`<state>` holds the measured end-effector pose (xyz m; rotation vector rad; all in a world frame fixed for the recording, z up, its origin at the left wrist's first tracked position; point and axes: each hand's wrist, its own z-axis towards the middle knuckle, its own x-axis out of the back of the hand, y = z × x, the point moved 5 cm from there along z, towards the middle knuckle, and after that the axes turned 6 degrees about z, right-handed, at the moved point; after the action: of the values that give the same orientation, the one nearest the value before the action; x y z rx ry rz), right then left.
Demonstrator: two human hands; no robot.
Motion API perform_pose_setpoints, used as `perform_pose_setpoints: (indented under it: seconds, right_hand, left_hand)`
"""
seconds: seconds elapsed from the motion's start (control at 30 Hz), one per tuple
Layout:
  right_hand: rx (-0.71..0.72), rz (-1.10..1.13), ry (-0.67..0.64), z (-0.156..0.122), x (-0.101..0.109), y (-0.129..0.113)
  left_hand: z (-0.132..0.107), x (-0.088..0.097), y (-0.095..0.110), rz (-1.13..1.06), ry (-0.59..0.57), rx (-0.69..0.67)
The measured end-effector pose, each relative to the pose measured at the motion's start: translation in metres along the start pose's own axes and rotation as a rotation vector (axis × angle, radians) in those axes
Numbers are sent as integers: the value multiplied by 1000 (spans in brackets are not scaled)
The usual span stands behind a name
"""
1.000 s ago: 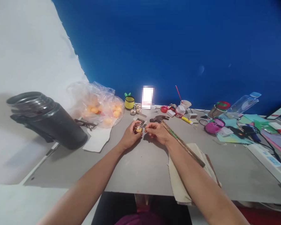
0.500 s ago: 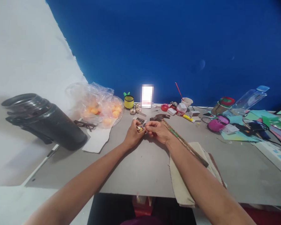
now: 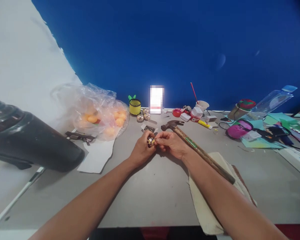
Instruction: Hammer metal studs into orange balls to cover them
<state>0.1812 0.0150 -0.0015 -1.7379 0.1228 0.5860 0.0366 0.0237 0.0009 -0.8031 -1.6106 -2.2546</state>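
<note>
My left hand (image 3: 142,146) is closed around a small shiny gold-and-silver ball (image 3: 151,141) with dark spots. My right hand (image 3: 168,144) meets it at the ball's right side, thumb and fingers pinched together. Whatever sits in that pinch is too small to make out. Just beyond the hands lies a small open packet (image 3: 149,128) with dark shiny bits in it. Similar glittering balls (image 3: 143,116) rest farther back beside a yellow round basket (image 3: 135,107). A claw hammer (image 3: 200,150) lies to the right, its handle partly over a cream cloth (image 3: 205,210).
At left, a large dark flask (image 3: 37,140) leans near eyeglasses (image 3: 80,136), white paper (image 3: 97,155) and a plastic bag of orange fruit (image 3: 102,113). Toward the right are a paper cup (image 3: 202,106), a yellow tube (image 3: 204,124), a pink pouch (image 3: 239,129), coloured papers and a power strip (image 3: 295,166).
My view has shifted closer to the table, so the surroundings appear spread outward. Both hands stay together at the ball, which shows more of its face between the fingers.
</note>
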Motion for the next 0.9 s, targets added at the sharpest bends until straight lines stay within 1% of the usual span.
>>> perform_pose_setpoints:
  seconds: [0.17,0.4,0.57,0.6,0.7,0.8,0.9]
  right_hand:
    - [-20,-32,36,0,5,2]
    - [-34,-57,30,0,5,6]
    - [-49,-76,56,0,6,5]
    - [-53,-76,57,0,6,5]
    - [-59,-73,60,0,7,5]
    - [-67,-76,78,0,9,5]
    - [-78,-86,101,-1,10,6]
  left_hand:
    - [0,4,2,-12,19,9]
    - [1,2,2,-60,-13,27]
    - [3,5,5,9,13,-94]
    - [3,5,5,1,6,-95]
    - [2,2,1,-36,-48,-42]
    - [1,1,-1,-29,-40,-27]
    - [1,-1,-1,-17,-56,-34]
